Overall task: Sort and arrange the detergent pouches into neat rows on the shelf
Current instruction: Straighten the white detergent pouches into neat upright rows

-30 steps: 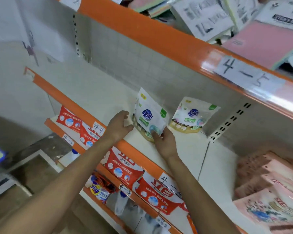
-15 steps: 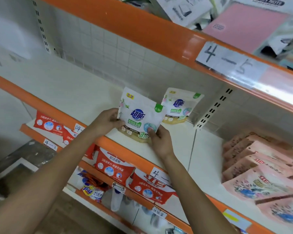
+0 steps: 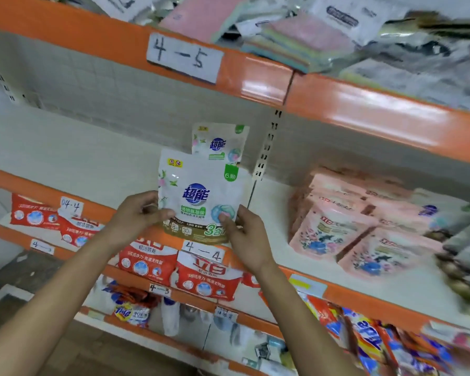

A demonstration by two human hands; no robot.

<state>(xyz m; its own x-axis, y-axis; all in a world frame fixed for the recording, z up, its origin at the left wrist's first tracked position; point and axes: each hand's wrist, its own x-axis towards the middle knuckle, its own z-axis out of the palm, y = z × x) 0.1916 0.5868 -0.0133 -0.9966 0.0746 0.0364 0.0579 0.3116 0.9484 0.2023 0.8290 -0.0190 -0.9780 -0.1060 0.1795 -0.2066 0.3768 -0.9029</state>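
Note:
A white detergent pouch with a blue logo and a gold bottom band stands upright at the front edge of the white shelf. My left hand grips its lower left side and my right hand grips its lower right corner. A second matching white pouch stands upright behind it against the back wall, its lower half hidden by the held pouch.
Pink flowered pouches lie in slanted rows on the shelf's right section, past a slotted upright. Red and white pouches fill the lower shelf. Orange rails carry labels "4-5" and "4-4". Cloth packs sit on top.
The held pouch has come forward to the shelf's front edge and stands straight instead of tilted. My left hand has closed onto its side. The view has swung to the right.

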